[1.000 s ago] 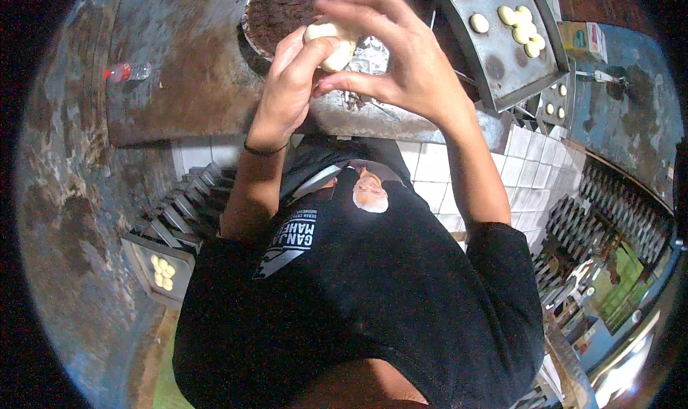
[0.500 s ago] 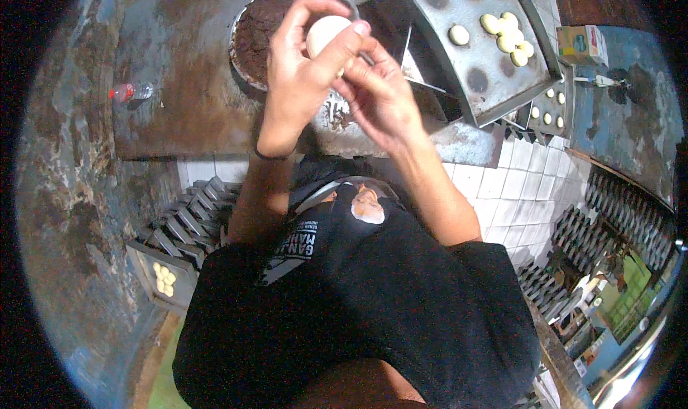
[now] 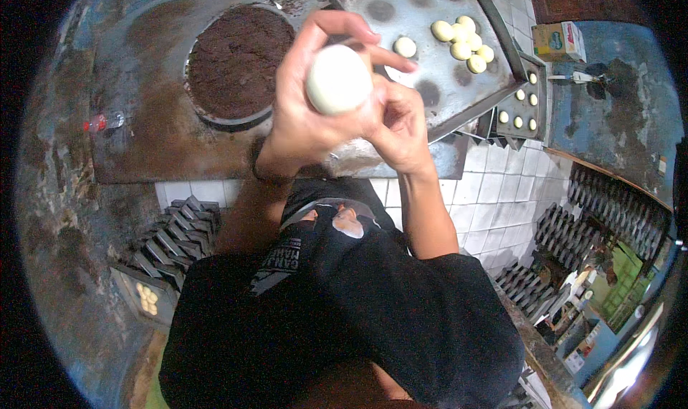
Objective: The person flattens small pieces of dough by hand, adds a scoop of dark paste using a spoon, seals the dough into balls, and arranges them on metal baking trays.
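Left end: a red-capped clear bottle shows at the left edge of the bench, whose top is worn and stained brown
Low left: several pale dough balls sit bunched on a metal tray, beside a stack of grey trays
Round pan: dark brown crumbly filling covers its inside, with a spoon-like utensil just beyond its far rim
Left hand: fingers curl around a smooth, pale dough ball, gripping it above the bench; a dark band circles the wrist
Centre: the dough ball rests cradled in the left palm, its rounded face bare to the camera
Right hand: fingers bent, it presses close against the left hand; whether it grips anything cannot be told
Large metal tray: one pale ball sits alone, apart from a tight cluster of others, among dark round marks
Smaller tray: six pale balls stand spaced apart, just beyond the large tray's right edge
Far right: a yellow-and-white carton stands near the smaller tray
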`<state>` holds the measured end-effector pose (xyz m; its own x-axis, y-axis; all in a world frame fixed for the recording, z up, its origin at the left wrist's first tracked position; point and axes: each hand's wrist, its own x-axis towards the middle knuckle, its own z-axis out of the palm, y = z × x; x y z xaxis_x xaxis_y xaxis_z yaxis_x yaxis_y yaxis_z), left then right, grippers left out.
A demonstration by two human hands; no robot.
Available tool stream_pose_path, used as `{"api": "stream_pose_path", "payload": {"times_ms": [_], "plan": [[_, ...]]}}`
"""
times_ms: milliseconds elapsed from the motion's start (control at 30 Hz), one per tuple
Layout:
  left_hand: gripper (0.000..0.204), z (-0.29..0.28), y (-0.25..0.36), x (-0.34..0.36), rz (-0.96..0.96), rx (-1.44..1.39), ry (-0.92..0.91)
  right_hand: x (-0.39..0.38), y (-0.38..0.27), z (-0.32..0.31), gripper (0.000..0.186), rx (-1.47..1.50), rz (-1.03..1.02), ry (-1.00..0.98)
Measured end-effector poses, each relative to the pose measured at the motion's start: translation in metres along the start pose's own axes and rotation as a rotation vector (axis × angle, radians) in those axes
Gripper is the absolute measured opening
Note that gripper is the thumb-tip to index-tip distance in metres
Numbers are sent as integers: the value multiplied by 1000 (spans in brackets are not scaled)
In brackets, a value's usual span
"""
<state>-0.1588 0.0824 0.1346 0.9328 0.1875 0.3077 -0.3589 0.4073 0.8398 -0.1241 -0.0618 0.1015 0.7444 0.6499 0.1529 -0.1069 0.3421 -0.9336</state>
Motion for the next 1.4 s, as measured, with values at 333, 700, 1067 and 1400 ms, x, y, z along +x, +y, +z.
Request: {"api": "stream_pose_path", "payload": {"times_ms": [333,700,1067,1400], "plan": [[57,-15,-84,42,69,556,86,28,-33,-90,20,-802,325,-116],[92,-83,-210,118,-61,1027,1,159,57,-196,45,-1007,35,-73],[107,-128,-176,17,-144,1036,340,173,179,-225,90,-1735,-237,-437],[97,-95,-150,-9,-270,903,355,198,149,-243,73,-1243,95,-279]]}}
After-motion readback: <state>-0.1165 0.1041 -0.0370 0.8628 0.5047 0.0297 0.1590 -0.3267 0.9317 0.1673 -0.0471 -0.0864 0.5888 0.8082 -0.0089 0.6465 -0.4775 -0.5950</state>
